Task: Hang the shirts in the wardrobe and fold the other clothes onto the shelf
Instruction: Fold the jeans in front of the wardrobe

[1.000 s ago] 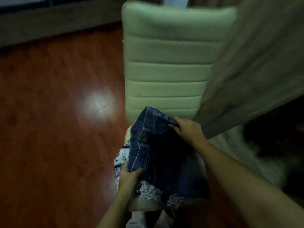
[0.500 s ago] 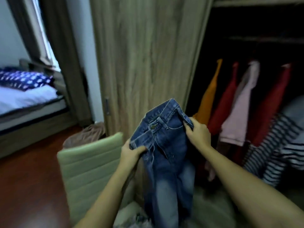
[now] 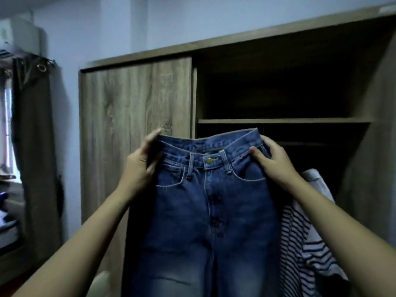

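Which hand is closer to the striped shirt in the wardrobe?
Right. The right hand grips the jeans just above the striped shirt; the left hand grips their far side.

You are gripping matt denim jeans (image 3: pixel 205 221), a shiny metal button (image 3: pixel 211 160) glinting between your left hand (image 3: pixel 138 168) and right hand (image 3: pixel 276 166). Behind your left grip, the wardrobe door (image 3: pixel 132 99) is showing matt woodgrain.

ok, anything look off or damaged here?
Nothing spilled or broken. The jeans hang level and buttoned, left grip and right grip holding the waistband ends. One oddity: a short dark line across the faded leg, low in frame, rip or crease, cannot tell. The striped shirt beside them hangs bunched.
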Available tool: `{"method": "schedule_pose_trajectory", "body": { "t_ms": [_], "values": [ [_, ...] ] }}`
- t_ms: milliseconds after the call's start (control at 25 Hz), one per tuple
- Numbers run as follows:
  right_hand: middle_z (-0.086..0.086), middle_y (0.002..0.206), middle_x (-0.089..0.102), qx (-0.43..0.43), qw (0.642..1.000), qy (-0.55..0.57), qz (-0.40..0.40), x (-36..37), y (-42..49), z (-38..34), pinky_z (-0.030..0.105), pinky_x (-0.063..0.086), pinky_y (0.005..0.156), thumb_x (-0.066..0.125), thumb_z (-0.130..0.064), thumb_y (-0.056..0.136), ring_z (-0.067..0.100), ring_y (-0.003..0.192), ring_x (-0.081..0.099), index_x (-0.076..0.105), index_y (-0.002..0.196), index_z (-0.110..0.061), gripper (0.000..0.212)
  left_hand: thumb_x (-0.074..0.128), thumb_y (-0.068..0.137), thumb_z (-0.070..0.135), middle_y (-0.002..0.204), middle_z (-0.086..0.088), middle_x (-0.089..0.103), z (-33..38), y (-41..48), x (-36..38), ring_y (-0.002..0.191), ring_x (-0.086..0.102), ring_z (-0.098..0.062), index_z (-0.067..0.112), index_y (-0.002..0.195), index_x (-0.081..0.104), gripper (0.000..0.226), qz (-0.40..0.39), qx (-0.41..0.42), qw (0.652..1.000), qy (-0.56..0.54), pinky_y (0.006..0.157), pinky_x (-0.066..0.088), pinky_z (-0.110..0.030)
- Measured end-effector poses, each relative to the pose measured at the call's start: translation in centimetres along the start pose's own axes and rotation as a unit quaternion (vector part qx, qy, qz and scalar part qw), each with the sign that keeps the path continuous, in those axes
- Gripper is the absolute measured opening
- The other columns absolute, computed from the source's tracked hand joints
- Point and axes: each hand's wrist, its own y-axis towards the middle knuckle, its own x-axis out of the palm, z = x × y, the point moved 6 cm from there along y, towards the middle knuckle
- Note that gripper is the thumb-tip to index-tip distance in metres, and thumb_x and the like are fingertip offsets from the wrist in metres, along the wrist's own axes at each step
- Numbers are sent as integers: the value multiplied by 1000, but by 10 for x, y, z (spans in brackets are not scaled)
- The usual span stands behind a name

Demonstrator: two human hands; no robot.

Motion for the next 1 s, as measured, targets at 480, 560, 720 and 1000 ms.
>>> {"method": "schedule_pose_trajectory", "body": {
  "t_ms": [480, 560, 720, 1000],
  "values": [
    [-7, 89, 70, 47, 993, -79, 80, -84, -21, 14, 39, 55, 80, 49, -72, 74, 15, 89, 67, 61, 92, -33, 45, 52, 86, 38, 69, 20, 51, 4, 31, 35, 60, 42, 4, 26, 82, 38, 19, -104, -9, 983, -153, 59, 39, -15],
    [-9, 85, 70, 46, 996, -47, 63, -84, -32, 14, 34, 56, 76, 51, -67, 73, 12, 87, 68, 60, 95, -30, 44, 54, 93, 28, 62, 16, 47, -1, 23, 48, 54, 38, 2, 22, 80, 37, 23, -155, -82, 945, -275, 49, 34, -13],
    [-10, 76, 73, 101, 982, 153, 39, -85, -55, 22, 17, 54, 60, 56, -44, 76, 3, 71, 69, 60, 96, -20, 32, 45, 96, 7, 70, 3, 51, 3, 16, 59, 53, 50, -2, 15, 86, 46, 13, -161, -172, 895, -378, 49, 44, -14],
    [6, 68, 70, 296, 907, 245, 170, -49, -50, 28, 28, 56, 55, 54, -27, 94, 13, 51, 66, 64, 82, -8, 24, 66, 87, 24, 81, -15, 70, 11, 19, 116, 57, 68, -22, 2, 105, 62, 28, -105, -459, 784, -404, 49, 57, -36]
  ]
}}
